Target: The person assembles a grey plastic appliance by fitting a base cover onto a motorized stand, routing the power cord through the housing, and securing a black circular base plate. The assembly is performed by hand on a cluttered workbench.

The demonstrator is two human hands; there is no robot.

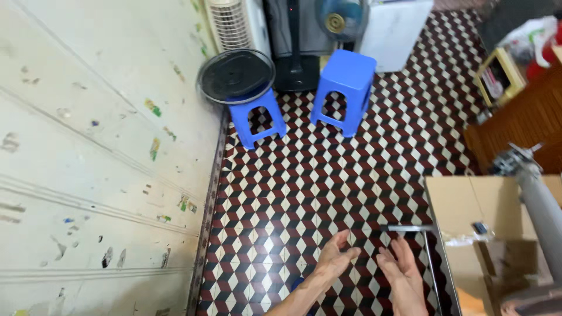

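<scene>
A thin metal rod [410, 228] with a bent leg lies on the tiled floor [304, 187], just beyond the fingertips of the right hand [401, 272] and beside a cardboard box [468, 205] on the right. Both hands are spread and empty; the left hand [335, 254] hangs just left of it. Farther off stand two blue stools [345, 88], one bearing a round black lid [236, 75]; a pale wall [88, 146] runs along the left.

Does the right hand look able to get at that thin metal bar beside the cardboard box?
Probably yes: the right hand is open, with the metal bar just past its fingertips and nothing between them.
</scene>
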